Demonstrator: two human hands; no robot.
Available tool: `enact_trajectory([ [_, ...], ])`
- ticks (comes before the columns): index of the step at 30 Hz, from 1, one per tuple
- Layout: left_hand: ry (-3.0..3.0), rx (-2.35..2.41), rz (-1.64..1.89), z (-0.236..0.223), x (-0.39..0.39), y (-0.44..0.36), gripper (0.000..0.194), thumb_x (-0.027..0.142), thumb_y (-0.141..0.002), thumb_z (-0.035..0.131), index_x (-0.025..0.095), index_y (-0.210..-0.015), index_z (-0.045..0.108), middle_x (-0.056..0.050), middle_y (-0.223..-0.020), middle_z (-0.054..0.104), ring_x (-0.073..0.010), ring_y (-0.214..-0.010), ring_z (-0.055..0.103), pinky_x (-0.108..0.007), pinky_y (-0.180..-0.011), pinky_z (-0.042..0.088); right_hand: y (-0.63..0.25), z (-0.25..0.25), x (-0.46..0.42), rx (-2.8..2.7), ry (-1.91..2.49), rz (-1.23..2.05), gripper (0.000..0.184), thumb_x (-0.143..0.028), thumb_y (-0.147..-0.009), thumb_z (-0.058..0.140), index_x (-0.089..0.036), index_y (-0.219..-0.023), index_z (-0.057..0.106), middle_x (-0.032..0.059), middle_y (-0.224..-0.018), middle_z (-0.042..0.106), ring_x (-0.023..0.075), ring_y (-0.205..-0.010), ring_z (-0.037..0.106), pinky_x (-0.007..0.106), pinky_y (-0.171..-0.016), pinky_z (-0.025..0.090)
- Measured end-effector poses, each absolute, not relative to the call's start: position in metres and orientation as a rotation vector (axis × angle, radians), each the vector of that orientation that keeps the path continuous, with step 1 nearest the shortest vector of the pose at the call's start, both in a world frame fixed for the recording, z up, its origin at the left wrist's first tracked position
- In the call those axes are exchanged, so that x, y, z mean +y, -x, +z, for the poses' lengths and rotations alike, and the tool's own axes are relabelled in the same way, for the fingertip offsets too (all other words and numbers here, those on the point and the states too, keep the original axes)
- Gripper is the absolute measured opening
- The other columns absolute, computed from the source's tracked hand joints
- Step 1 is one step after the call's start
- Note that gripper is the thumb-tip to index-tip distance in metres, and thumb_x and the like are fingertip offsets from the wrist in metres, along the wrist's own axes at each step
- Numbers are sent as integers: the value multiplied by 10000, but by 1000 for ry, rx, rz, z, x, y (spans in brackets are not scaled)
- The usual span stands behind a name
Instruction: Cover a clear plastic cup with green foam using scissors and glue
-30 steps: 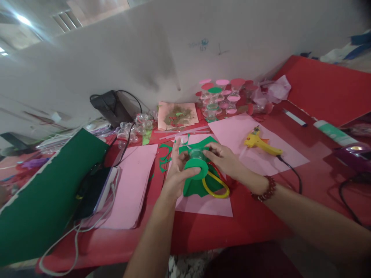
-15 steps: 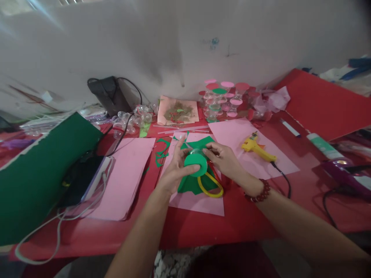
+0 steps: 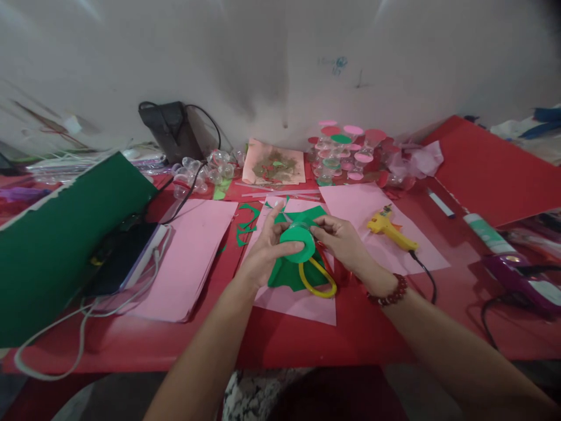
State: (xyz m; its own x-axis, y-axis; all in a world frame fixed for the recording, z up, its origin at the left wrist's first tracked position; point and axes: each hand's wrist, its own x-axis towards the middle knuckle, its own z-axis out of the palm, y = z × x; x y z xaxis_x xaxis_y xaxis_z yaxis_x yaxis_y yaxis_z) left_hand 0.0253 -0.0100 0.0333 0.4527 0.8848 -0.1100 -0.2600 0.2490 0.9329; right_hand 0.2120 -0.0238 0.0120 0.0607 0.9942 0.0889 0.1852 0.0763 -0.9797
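Note:
Both my hands hold a small clear plastic cup capped with a green paper disc (image 3: 298, 243) above the red table (image 3: 342, 345). My left hand (image 3: 265, 251) grips it from the left, thumb on the disc, fingers curled round the cup. From the right, my right hand (image 3: 340, 240) pinches the cup's far end. A red bead bracelet (image 3: 388, 293) is on my right wrist. Under my hands lie a cut green paper piece (image 3: 289, 272) and yellow-handled scissors (image 3: 318, 279) on a pink sheet (image 3: 302, 304).
A yellow glue gun (image 3: 388, 227) lies on pink paper to the right. Pink sheets (image 3: 188, 257) and a green board (image 3: 56, 245) lie left, with a dark device and white cable (image 3: 125, 254). Finished capped cups (image 3: 342, 149) stand at the back. A white tube (image 3: 485, 230) and purple tool (image 3: 517, 272) lie far right.
The view has shifted slightly; my hands keep turning the capped cup in place, left fingers closing more round it.

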Motion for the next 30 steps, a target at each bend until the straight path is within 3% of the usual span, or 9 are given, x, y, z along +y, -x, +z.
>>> enact_trajectory([
  [11, -1021, 732, 941, 35, -11, -25, 1052, 218, -665, 805, 378, -1541, 245, -30, -1183, 540, -184, -1059, 563, -318, -940, 444, -210, 17, -25, -1274, 1310, 1023, 191, -371, -697, 647, -210, -689, 545, -47, -596, 526, 107, -547, 488, 248, -538, 416],
  [19, -1155, 743, 771, 30, -9, -25, 1245, 243, -589, 883, 390, -1564, 121, -34, -1112, 541, -202, -1023, 565, -325, -883, 467, -214, 16, -24, -1332, 1347, 903, 136, -327, -673, 609, -199, -697, 569, -40, -628, 528, 109, -582, 477, 255, -562, 396],
  [30, -1024, 776, 937, 30, -12, -30, 1156, 231, -583, 874, 384, -1536, 238, -42, -1193, 534, -198, -1051, 582, -327, -939, 457, -210, 14, -24, -1222, 1322, 1065, 172, -349, -666, 657, -197, -732, 611, -33, -642, 581, 115, -584, 513, 252, -555, 415],
])
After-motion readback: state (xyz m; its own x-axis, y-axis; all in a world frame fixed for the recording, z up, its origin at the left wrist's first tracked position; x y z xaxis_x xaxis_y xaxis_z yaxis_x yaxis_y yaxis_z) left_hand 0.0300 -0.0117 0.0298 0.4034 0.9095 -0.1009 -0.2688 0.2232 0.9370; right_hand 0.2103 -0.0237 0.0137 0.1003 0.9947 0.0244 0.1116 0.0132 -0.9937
